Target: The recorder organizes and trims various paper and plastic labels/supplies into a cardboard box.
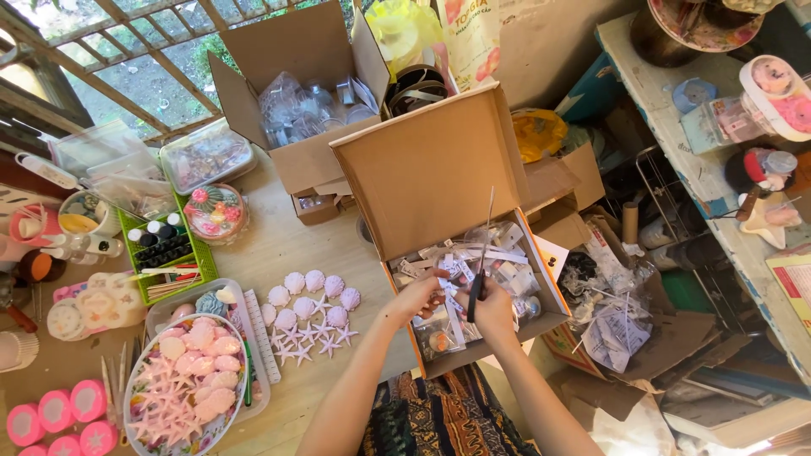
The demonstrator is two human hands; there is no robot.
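An open cardboard box (439, 160) sits in front of me with its lid flap raised, filled with small clear packets and white paper strips (498, 262). My left hand (420, 295) reaches into the box's near left side, fingers curled on a packet. My right hand (492, 308) hovers over the box's middle, gripping a thin dark-handled tool (479, 270) whose slim metal shaft points up and away. Both forearms come in from the bottom of the view.
On the wooden table to the left lie pink shells and starfish (311, 314), a bowl of the same (182, 384), a green tray of bottles (165, 249) and pink jars (59, 414). A second open box (308, 160) stands behind. Cardboard and plastic bags (617, 321) lie at right.
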